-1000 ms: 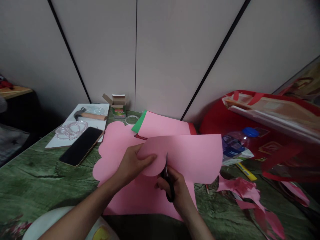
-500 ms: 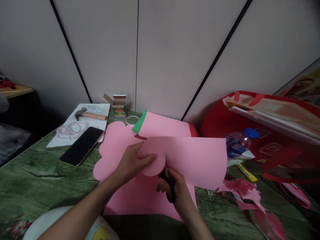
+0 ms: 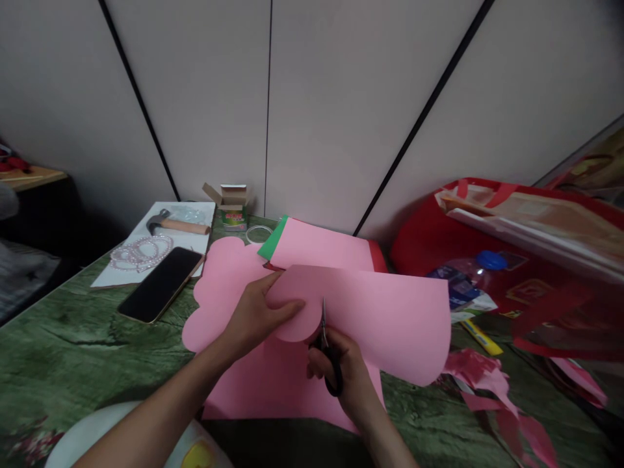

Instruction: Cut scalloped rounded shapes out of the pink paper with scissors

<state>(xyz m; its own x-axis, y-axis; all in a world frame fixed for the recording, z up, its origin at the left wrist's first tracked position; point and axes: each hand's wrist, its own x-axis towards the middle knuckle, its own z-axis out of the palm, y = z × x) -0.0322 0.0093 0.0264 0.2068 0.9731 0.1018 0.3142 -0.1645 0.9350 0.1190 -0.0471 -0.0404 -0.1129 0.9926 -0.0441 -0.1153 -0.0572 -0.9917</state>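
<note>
My left hand [image 3: 260,312] pinches a sheet of pink paper [image 3: 390,318] by its rounded, cut end, thumb on top. My right hand [image 3: 344,370] grips a pair of scissors [image 3: 333,370] with dark handles, and their blades stand upright at the paper beside the curved edge. Beneath both hands lies another pink sheet [image 3: 287,390]. A pink paper piece with a scalloped edge [image 3: 219,286] rests to the left of it. Part of the scissors is hidden by my right fingers.
Left lie a phone [image 3: 160,286], a hammer [image 3: 180,225] and a beaded strand [image 3: 139,253]. Behind are a small open box [image 3: 233,211] and stacked coloured paper [image 3: 326,240]. Rightward are a red bag [image 3: 424,227], a blue-capped bottle [image 3: 470,276], a yellow cutter [image 3: 481,337] and pink scraps [image 3: 482,377].
The free right end of the pink sheet has swung slightly down and to the right. Both hands and the scissors stay in nearly the same place.
</note>
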